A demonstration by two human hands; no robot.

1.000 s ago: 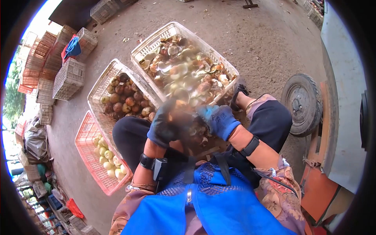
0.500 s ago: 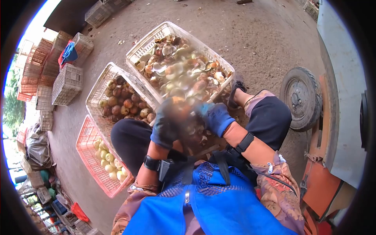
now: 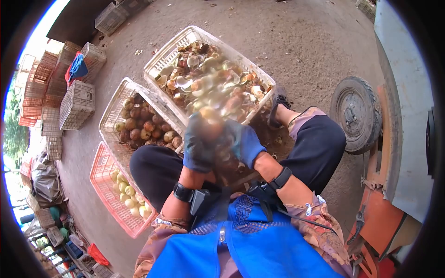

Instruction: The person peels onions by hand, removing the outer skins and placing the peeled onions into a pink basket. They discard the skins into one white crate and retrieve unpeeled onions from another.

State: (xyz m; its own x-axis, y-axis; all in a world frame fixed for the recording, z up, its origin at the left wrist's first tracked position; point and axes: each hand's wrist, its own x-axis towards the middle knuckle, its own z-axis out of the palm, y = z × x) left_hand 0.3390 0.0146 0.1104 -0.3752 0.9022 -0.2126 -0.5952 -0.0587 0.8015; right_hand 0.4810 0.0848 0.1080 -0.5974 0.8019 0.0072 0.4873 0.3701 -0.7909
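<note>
My left hand (image 3: 199, 144), in a blue and dark glove, is closed round a brownish round fruit (image 3: 211, 121) that looks blurred. Against its right side is my right hand (image 3: 243, 141), gloved too, with its fingers bent inward; a smear in the view hides what they hold. Beyond both hands stands a white crate (image 3: 266, 76) of peel pieces (image 3: 194, 60). To the left, brown unpeeled fruits (image 3: 148, 125) lie in a second white crate (image 3: 105, 116). Pale peeled fruits (image 3: 130, 197) sit in a pink crate (image 3: 99, 178) at the lower left.
Stacked crates (image 3: 76, 104) line the left side, with a blue cloth (image 3: 79, 67) on them. A wheel (image 3: 354, 116) and an orange metal part (image 3: 380, 222) are at the right. My bent legs flank my hands, and a shoe (image 3: 278, 109) touches the ground near the peel crate.
My hands have come closer together, my right hand shifting left and turning more upright. The round fruit now shows more clearly at my left hand. The view has shifted slightly.
</note>
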